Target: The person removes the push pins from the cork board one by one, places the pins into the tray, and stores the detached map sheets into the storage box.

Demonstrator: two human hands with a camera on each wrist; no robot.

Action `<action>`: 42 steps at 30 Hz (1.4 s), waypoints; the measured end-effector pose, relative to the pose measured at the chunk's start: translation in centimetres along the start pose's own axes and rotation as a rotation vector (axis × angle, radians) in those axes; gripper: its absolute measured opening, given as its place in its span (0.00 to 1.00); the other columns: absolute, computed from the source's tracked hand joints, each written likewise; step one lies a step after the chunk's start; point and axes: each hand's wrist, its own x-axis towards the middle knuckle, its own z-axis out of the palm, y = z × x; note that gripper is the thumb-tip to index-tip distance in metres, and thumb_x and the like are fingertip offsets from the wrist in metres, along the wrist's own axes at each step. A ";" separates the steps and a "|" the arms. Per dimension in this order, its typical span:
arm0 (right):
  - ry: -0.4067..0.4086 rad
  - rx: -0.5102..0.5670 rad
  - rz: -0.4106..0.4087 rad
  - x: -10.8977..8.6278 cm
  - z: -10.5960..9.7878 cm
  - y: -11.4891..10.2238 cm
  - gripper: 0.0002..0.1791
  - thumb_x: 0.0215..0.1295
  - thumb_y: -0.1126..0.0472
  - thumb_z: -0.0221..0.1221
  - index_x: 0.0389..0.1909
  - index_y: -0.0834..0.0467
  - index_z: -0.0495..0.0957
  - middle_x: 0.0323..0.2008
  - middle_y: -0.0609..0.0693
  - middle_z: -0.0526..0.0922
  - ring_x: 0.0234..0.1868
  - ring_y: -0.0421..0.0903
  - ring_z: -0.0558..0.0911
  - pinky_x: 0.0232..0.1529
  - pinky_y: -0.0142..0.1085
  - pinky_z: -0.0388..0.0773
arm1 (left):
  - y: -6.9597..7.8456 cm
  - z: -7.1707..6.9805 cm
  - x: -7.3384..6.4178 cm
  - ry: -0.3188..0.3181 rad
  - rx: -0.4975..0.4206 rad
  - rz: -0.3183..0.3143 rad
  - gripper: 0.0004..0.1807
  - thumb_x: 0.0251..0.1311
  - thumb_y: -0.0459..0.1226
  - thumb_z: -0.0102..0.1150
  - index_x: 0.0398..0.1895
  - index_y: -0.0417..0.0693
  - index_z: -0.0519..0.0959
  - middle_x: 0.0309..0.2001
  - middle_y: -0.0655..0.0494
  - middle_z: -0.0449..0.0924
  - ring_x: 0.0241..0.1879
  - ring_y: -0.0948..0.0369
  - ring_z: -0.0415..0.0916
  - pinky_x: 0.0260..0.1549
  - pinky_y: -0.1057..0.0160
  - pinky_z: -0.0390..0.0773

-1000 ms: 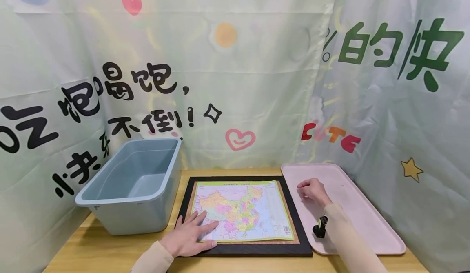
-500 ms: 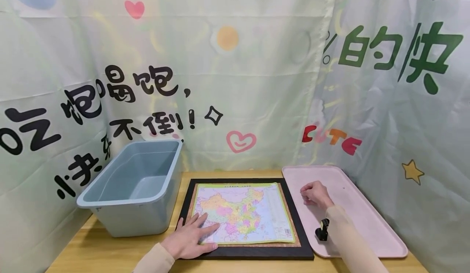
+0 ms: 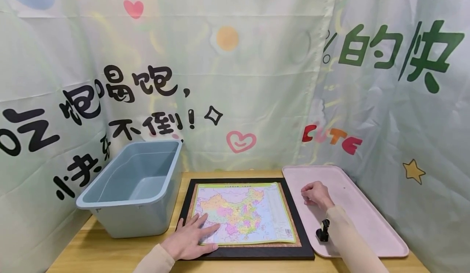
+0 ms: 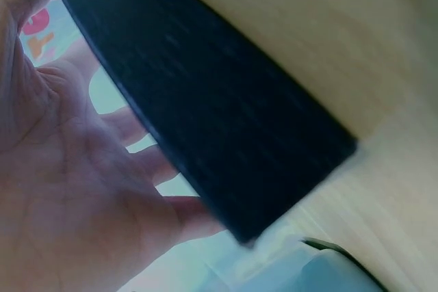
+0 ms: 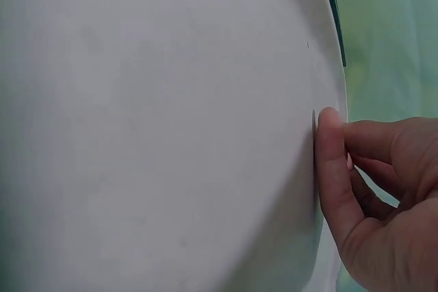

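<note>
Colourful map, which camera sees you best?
The head view: nearly the whole colourful map shows, with its lower left partly covered by the left hand. The left wrist view shows the black frame but no map; the right wrist view shows no map either.

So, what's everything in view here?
Table: 1, wood-brown, lower part of the view
Tub: 1, blue, left on the table
Framed board: 1, brown and black, table centre
Map: 1, multicoloured, on the board
Tray: 1, pink, right of the board
Speck: 1, dark, on the tray
Printed cloth: count unclear, pale green, behind
Sleeves: 2, beige, both forearms
Small gadget: 1, black, by the right sleeve
Left hand: 1, bare, across the map's lower left
Right hand: 1, bare, over the tray
</note>
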 end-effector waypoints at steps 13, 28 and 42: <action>0.017 0.027 -0.003 -1.1 0.2 -0.3 0.10 0.66 0.67 0.58 0.43 0.70 0.78 0.28 0.54 0.79 0.26 0.42 0.78 0.26 0.36 0.82 | 0.1 -0.1 0.1 0.000 -0.006 -0.005 0.34 0.61 0.71 0.43 0.70 0.79 0.64 0.75 0.45 0.56 0.74 0.37 0.51 0.57 0.20 0.48; -0.182 -0.103 -0.116 -4.0 2.3 -3.3 0.08 0.65 0.63 0.62 0.35 0.66 0.84 0.22 0.53 0.82 0.19 0.42 0.79 0.23 0.35 0.80 | 0.1 0.1 -0.1 0.017 -0.025 -0.002 0.34 0.62 0.70 0.43 0.70 0.76 0.66 0.75 0.45 0.56 0.74 0.38 0.50 0.57 0.20 0.47; -0.236 -0.173 -0.108 -4.7 3.4 -4.9 0.08 0.62 0.62 0.64 0.35 0.63 0.86 0.23 0.50 0.84 0.21 0.42 0.80 0.24 0.35 0.81 | 0.3 -0.5 0.4 0.014 -0.003 -0.013 0.35 0.62 0.71 0.42 0.71 0.75 0.66 0.76 0.46 0.55 0.75 0.40 0.50 0.59 0.21 0.47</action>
